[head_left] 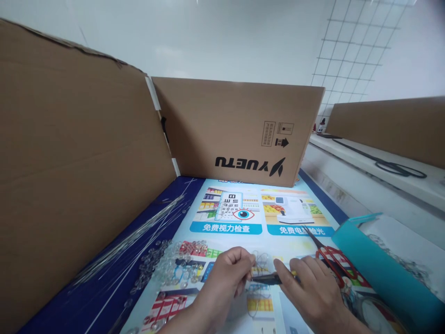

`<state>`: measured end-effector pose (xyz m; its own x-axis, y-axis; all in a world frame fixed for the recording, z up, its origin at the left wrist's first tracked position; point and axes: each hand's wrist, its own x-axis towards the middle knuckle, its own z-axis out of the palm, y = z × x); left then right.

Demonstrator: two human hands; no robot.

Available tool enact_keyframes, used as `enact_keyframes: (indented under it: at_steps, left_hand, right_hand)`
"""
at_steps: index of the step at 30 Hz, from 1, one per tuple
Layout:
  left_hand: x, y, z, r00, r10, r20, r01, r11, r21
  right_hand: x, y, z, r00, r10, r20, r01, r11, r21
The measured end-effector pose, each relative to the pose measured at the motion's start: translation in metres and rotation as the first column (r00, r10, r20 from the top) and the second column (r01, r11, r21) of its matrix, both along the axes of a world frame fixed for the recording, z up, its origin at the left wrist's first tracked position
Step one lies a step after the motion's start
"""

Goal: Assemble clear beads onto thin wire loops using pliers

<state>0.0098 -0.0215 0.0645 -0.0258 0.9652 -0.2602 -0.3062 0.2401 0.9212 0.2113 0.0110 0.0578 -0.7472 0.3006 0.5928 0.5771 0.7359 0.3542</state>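
Note:
My left hand [227,278] pinches a loop of thin clear wire [261,258] just above a printed poster mat [243,218]. My right hand [311,290] grips a small dark plier-like tool [267,279], its tip meeting the wire between my two hands. A pile of clear beads [163,264] lies on the mat just left of my left hand. Red-handled scissors [330,257] rest right behind my right hand.
Long clear wire strands [135,236] lie across the blue table edge at left. Cardboard walls stand at the left [76,162] and back [236,125]. A teal tray [378,269] holding small chain-like pieces sits at right. A black cable [389,164] lies on the white bench beyond.

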Motion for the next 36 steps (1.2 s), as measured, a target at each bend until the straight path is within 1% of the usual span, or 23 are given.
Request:
enact_keyframes:
  at_steps: [5,9,13,16,18,21,24,26,29,31,34,36]
  left_hand:
    - [-0.001,-0.001,-0.003,1.0,-0.025,0.006,0.025,1.0,0.017]
    - [-0.002,-0.001,-0.003,0.998,-0.029,-0.057,0.031,0.999,0.034]
    - [-0.004,0.001,-0.001,0.975,-0.015,-0.223,0.025,0.999,0.044]
    - [-0.007,0.001,0.0,0.922,-0.006,-0.388,0.048,0.994,0.1]
    - [-0.009,0.0,0.002,0.868,0.019,-0.496,0.079,0.981,0.175]
    - [-0.013,-0.002,0.006,0.763,0.081,-0.641,0.145,0.945,0.293]
    - [-0.015,-0.003,0.01,0.666,0.131,-0.735,0.251,0.888,0.386]
    - [-0.017,-0.004,0.011,0.61,0.152,-0.778,0.335,0.84,0.426]
    - [-0.019,-0.006,0.012,0.518,0.17,-0.838,0.473,0.759,0.446]
    - [-0.02,-0.008,0.012,0.441,0.18,-0.879,0.56,0.71,0.426]
    - [-0.02,-0.011,0.012,0.302,0.203,-0.931,0.662,0.658,0.358]
    - [-0.02,-0.013,0.012,0.224,0.221,-0.949,0.708,0.633,0.314]
  right_hand:
    - [-0.002,-0.003,0.009,0.999,0.0,0.045,0.0,1.0,0.001]
    - [-0.004,-0.006,0.014,0.998,-0.001,0.055,0.0,1.0,0.025]
    - [-0.005,-0.009,0.013,0.998,-0.018,0.058,0.017,1.0,0.014]
    - [-0.006,-0.011,0.012,0.998,-0.027,0.064,0.028,0.999,-0.016]
    - [-0.006,-0.012,0.011,0.997,-0.036,0.072,0.039,0.999,-0.039]
    - [-0.008,-0.013,0.009,0.995,-0.056,0.082,0.063,0.994,-0.086]
    - [-0.009,-0.014,0.006,0.994,-0.073,0.077,0.085,0.982,-0.169]
    - [-0.009,-0.015,0.005,0.994,-0.08,0.074,0.096,0.961,-0.259]
    - [-0.009,-0.017,0.006,0.99,-0.097,0.103,0.13,0.904,-0.407]
    - [-0.009,-0.018,0.009,0.985,-0.105,0.134,0.158,0.856,-0.493]
    - [-0.008,-0.019,0.013,0.978,-0.11,0.178,0.196,0.777,-0.598]
    - [-0.008,-0.019,0.015,0.973,-0.111,0.202,0.218,0.723,-0.655]
